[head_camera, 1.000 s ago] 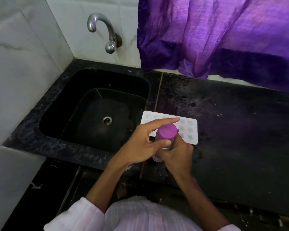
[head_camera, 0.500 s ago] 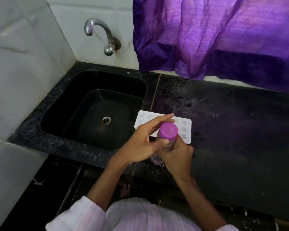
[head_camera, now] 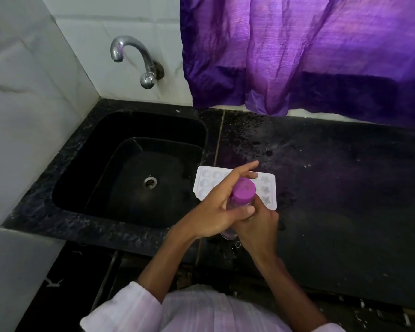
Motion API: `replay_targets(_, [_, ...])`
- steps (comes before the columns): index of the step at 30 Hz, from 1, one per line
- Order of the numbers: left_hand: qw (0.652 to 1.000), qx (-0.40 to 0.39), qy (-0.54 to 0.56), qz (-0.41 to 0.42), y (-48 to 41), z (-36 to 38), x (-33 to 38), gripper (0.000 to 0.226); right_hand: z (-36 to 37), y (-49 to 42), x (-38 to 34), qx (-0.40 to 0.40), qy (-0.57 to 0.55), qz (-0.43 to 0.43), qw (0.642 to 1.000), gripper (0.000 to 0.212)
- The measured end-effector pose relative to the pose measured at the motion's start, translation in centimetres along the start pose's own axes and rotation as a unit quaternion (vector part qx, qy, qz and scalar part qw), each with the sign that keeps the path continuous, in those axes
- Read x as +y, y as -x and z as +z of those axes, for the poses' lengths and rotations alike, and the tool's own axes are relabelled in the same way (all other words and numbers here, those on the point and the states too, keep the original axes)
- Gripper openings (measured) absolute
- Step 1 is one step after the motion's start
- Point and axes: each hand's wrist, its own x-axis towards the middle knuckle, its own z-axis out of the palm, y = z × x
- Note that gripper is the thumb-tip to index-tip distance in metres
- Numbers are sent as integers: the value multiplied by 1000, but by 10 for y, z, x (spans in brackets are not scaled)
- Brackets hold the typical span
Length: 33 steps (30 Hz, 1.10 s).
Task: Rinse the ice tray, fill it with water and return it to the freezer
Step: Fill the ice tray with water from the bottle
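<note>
The tray (head_camera: 207, 182) lies flat on the tabletop (head_camera: 333, 188), just right of the sink (head_camera: 130, 116). In front of it, the grip of the right hand (head_camera: 256, 224) is closed round a bottle (head_camera: 229, 233). The left hand (head_camera: 216, 212) holds its purple cap (head_camera: 243, 190), forefinger straight.

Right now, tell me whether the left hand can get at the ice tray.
Probably yes: the ice tray lies just beyond the left hand, nothing between, though it grips the bottle.

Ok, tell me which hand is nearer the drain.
Left. The left hand, on the cap, is over the sink's right rim, right of the drain; the right hand grips the bottle further right, over the counter.
</note>
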Motion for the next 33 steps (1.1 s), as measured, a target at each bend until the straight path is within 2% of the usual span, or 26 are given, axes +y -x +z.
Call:
replay_targets(11, [992,110,-20,50,-14,-30,-12,71,24,-3,-6,28,16,8,999,61])
replay_targets(17, [967,225,-89,75,-21,-24,-19,60,41,-1,-15,32,38,26,998,63])
replay_targets(20, [979,178,-91,47,-24,-28,-21,56,50,-2,-17,26,65,33,997,59])
replay_targets(24, [996,-47,-48,50,-18,-60,-24,69,57,-2,-21,41,44,64,996,53])
replay_targets(26, [993,-101,-4,57,-15,-75,-27,68,60,-1,-24,72,22,55,996,53])
replay_targets(33, [997,12,20,70,-18,-93,-37,62,75,-1,-28,99,29,63,993,56])
